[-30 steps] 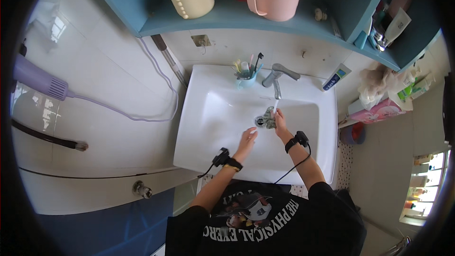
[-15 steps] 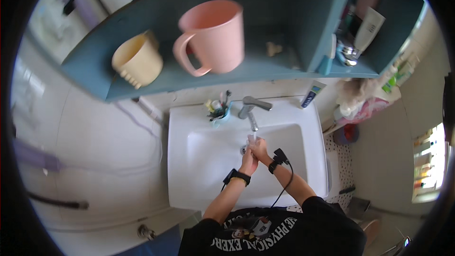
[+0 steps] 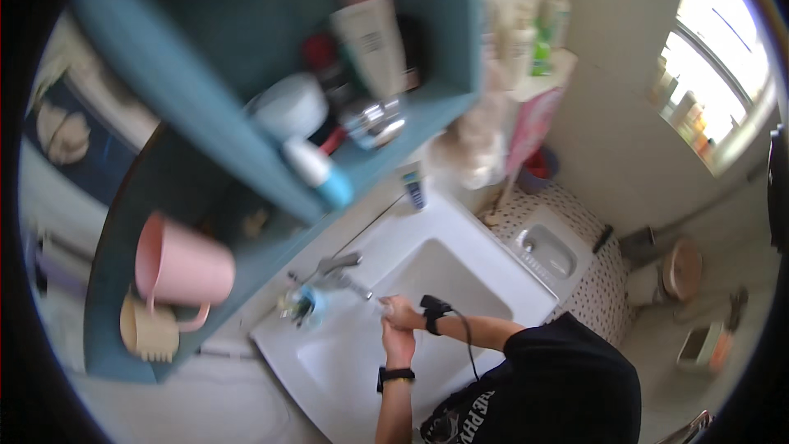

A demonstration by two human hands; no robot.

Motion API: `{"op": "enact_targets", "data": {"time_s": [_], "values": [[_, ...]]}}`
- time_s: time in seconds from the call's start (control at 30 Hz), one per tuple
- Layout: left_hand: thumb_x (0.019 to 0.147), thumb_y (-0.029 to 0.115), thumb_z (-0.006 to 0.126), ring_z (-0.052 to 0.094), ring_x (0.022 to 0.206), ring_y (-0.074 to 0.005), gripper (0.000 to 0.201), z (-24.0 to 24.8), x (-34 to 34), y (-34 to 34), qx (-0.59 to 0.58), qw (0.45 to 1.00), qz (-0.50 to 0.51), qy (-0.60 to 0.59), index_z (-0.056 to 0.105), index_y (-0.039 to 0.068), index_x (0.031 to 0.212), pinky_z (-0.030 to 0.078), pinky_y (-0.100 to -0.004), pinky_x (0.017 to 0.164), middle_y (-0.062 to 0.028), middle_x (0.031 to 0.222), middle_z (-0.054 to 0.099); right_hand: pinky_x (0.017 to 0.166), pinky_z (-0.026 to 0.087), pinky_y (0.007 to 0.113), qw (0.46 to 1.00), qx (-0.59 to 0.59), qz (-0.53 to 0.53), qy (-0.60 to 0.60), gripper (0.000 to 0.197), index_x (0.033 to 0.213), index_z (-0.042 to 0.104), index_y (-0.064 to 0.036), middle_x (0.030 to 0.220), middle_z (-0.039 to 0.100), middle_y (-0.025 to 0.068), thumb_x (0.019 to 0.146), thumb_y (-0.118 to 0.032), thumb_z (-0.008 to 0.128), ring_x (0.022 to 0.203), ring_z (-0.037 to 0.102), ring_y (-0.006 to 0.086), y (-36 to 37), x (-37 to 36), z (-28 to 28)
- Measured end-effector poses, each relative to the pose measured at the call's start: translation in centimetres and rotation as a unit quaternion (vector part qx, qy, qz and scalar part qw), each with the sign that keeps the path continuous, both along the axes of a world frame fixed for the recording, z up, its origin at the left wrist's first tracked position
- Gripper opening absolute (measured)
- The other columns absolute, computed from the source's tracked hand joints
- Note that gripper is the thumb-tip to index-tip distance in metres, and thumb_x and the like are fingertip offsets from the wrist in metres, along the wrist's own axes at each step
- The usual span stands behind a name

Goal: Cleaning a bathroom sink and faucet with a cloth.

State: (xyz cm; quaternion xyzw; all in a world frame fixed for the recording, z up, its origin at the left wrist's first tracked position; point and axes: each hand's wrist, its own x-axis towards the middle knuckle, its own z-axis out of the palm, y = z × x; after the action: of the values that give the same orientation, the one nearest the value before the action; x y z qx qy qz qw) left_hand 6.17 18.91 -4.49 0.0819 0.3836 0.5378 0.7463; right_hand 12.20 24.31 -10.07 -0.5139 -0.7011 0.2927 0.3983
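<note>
Over the white sink basin (image 3: 436,259), my hands are held together just below the tip of the grey metal faucet (image 3: 339,269). My right hand (image 3: 401,312) is closed, its fingers curled at the top of my left hand (image 3: 399,347). A small whitish patch shows at the right fingertips; I cannot make out whether it is water, lather or an object. The left hand's fingers are mostly hidden behind the right. Dark bands sit on both wrists, with a black cable hanging from the right one.
Left of the faucet stands a light-blue cup (image 3: 308,304) of brushes. A toothpaste tube (image 3: 413,187) stands on the sink's back corner. The blue shelf (image 3: 271,267) overhangs, carrying a pink mug (image 3: 189,267), a cream cup (image 3: 148,330) and a white tube (image 3: 370,45).
My view has swung to the right and tilted, so the shelf's right compartment looms larger and more floor and window show. My hands stay together below the faucet.
</note>
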Motion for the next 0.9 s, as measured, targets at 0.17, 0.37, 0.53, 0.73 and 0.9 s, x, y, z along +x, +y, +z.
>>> {"op": "enact_targets", "data": {"time_s": [0.17,0.37,0.53,0.73,0.9], "values": [[0.092,0.049,0.028,0.052,0.099,-0.0198,0.046,-0.2,-4.4,-0.1,-0.02,1.0,0.017,-0.005,0.051,0.013,0.11,0.042,-0.0368,0.088,-0.0032,0.106,0.056,0.074,0.045,0.045,0.984,-0.167,0.046,0.051,0.027,0.1,0.056,-0.0045,0.091,0.058,0.0218,0.078,-0.02,0.051,0.086,0.057,0.0363,-2.2,-3.3,5.3],[0.092,0.046,0.03,0.052,0.1,-0.02,0.044,-0.9,-3.3,-0.6,-0.014,0.996,0.005,0.089,0.049,0.011,0.112,0.043,-0.0366,0.085,-0.005,0.107,0.055,0.07,0.045,0.044,0.977,-0.205,0.064,0.014,0.026,0.098,0.054,-0.0069,0.085,0.057,0.0181,0.082,-0.027,0.05,0.082,0.055,0.0363,-1.5,-1.5,5.0],[0.092,0.038,0.037,0.049,0.102,-0.0226,0.043,-3.5,-6.0,-1.6,-0.023,0.971,0.038,0.235,0.041,0.004,0.118,0.042,-0.0369,0.085,-0.0086,0.115,0.049,0.067,0.044,0.046,0.992,-0.117,0.0,0.034,0.032,0.09,0.054,-0.0032,0.075,0.058,0.0202,0.088,-0.033,0.043,0.074,0.056,0.0389,0.8,0.2,4.7],[0.087,0.036,0.047,0.049,0.101,-0.0235,0.044,-7.9,-12.1,-3.8,-0.135,0.974,0.099,0.152,0.041,0.005,0.117,0.042,-0.035,0.083,-0.0096,0.113,0.048,0.065,0.044,0.045,0.974,-0.198,-0.019,0.109,0.037,0.095,0.055,-0.0028,0.073,0.058,0.0205,0.088,-0.037,0.043,0.07,0.056,0.0389,2.7,1.8,6.4],[0.079,0.027,0.061,0.046,0.102,-0.0232,0.05,-5.2,-11.0,-3.5,-0.036,0.948,-0.075,0.308,0.04,0.004,0.118,0.039,-0.0347,0.086,-0.0083,0.112,0.047,0.069,0.047,0.036,0.925,-0.243,0.104,0.273,0.025,0.096,0.054,0.0012,0.077,0.062,0.0126,0.083,-0.021,0.052,0.074,0.061,0.0247,1.5,0.7,7.5]]}}
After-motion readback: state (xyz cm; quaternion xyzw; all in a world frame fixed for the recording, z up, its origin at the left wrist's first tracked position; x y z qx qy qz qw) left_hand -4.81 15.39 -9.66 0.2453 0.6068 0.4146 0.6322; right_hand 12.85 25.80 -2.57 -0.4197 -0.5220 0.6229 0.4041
